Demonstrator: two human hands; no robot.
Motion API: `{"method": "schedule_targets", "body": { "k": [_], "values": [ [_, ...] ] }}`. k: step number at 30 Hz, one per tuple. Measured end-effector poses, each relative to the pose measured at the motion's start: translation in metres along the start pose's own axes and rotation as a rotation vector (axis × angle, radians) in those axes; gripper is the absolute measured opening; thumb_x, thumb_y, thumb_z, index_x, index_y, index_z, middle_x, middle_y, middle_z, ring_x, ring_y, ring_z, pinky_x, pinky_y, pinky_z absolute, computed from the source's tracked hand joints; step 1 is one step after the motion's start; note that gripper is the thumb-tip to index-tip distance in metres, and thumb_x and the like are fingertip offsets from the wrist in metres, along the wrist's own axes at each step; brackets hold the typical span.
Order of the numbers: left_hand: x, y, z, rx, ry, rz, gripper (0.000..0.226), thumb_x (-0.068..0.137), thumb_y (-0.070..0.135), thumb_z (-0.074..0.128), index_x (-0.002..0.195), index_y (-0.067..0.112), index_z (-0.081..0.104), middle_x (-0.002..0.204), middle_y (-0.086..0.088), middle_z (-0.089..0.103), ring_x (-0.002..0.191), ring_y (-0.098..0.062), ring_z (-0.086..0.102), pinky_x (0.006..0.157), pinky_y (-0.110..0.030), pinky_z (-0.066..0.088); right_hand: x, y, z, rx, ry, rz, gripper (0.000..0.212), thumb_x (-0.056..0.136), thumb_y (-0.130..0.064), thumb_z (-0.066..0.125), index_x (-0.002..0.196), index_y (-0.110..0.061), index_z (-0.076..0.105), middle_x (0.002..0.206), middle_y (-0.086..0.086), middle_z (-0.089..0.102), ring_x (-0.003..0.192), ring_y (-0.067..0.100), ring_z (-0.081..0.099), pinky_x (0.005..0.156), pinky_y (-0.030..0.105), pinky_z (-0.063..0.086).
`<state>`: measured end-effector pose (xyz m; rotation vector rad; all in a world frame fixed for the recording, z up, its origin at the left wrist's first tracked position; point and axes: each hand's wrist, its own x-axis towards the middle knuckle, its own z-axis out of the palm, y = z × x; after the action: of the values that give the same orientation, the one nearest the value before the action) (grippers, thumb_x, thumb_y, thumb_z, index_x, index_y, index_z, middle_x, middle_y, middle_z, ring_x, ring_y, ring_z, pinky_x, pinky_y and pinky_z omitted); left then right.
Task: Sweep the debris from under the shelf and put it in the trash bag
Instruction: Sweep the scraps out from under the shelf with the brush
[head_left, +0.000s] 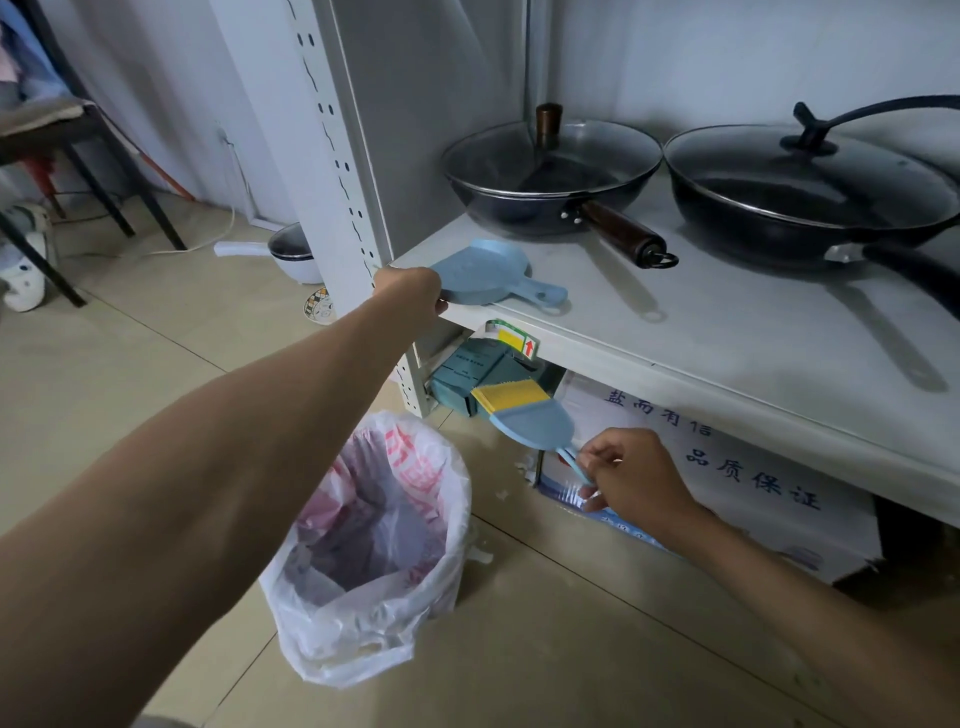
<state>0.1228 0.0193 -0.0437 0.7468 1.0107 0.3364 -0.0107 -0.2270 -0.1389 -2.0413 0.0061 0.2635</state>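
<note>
A small blue dustpan (493, 274) lies on the white shelf (701, 332) near its left corner, and my left hand (413, 293) grips the pan's left edge. Lower down, my right hand (631, 480) pinches the thin handle of a blue hand brush (530, 418) with yellow bristles, held in the air in front of the space under the shelf. A white trash bag (384, 551) with red print stands open on the tiled floor left of the brush. Small white scraps (501, 493) lie on the floor by the shelf's bottom edge.
Two lidded dark woks (550, 176) (810, 192) sit on the shelf with handles pointing toward me. A white printed carton (727, 483) and teal boxes (472, 374) fill the space beneath. A small pot (293, 252) stands behind the shelf post (343, 171); chair legs are at far left.
</note>
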Motion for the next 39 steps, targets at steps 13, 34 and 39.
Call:
{"method": "schedule_targets", "body": {
  "k": [13, 34, 39],
  "values": [
    [0.007, 0.018, -0.016, 0.618, -0.166, 0.294, 0.037, 0.097, 0.008, 0.049, 0.133, -0.002, 0.047, 0.095, -0.011, 0.061, 0.074, -0.019, 0.063, 0.048, -0.025, 0.057, 0.007, -0.008, 0.009, 0.068, -0.023, 0.015, 0.023, 0.094, -0.002, 0.047, 0.084, 0.003, 0.067, 0.066, 0.016, 0.066, 0.059, 0.028, 0.070, 0.062, 0.034, 0.061],
    [-0.059, -0.012, -0.085, 1.625, -0.494, 1.300, 0.034, 0.093, 0.031, 0.052, 0.123, 0.020, 0.063, 0.126, -0.001, 0.063, 0.110, -0.024, 0.061, 0.085, -0.036, 0.049, -0.006, -0.032, 0.018, -0.078, 0.000, 0.114, 0.023, 0.076, -0.001, 0.058, 0.064, 0.017, 0.052, 0.073, 0.028, 0.067, 0.070, 0.031, 0.073, 0.060, 0.048, 0.060],
    [-0.067, -0.035, -0.061, 1.581, -0.645, 1.482, 0.040, 0.093, 0.039, 0.056, 0.130, 0.025, 0.058, 0.134, 0.006, 0.059, 0.115, -0.021, 0.060, 0.088, -0.036, 0.047, 0.010, -0.028, 0.038, -0.031, 0.080, 0.166, 0.014, 0.083, 0.003, 0.055, 0.069, 0.002, 0.054, 0.079, 0.019, 0.063, 0.059, 0.024, 0.066, 0.036, 0.017, 0.048]
  ]
}}
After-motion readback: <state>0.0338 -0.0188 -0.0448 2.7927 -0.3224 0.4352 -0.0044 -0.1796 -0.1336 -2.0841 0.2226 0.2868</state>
